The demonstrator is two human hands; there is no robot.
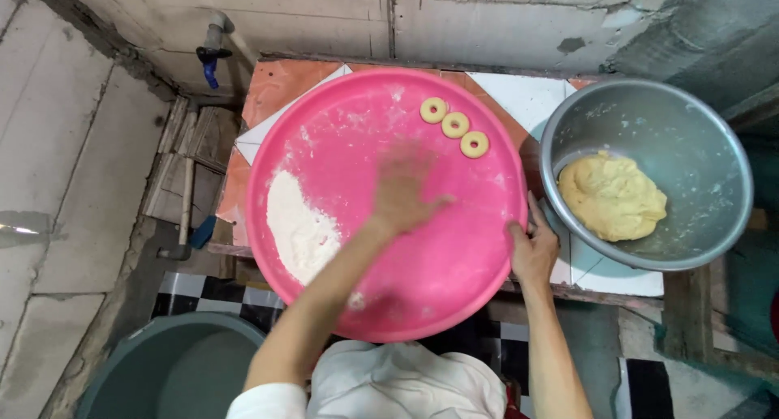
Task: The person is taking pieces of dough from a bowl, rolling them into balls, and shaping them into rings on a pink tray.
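A big round pink tray [454, 281] lies on a tiled counter. My left hand [403, 188] is flat and blurred over the tray's middle, fingers spread, holding nothing. My right hand [534, 249] grips the tray's right rim. A heap of white flour [299, 228] lies on the tray's left side. Three small yellow dough rings [454, 125] sit in a row at the tray's far edge. To the right stands a metal bowl [690, 119] with a lump of yellow dough [612, 197] in it.
A grey concrete wall runs behind the counter, with a blue tap [210, 62] at the upper left. A dark green tub [174, 370] stands on the floor at lower left. Checkered floor tiles [203, 293] show under the counter. Wooden slats [188, 155] lean at the left.
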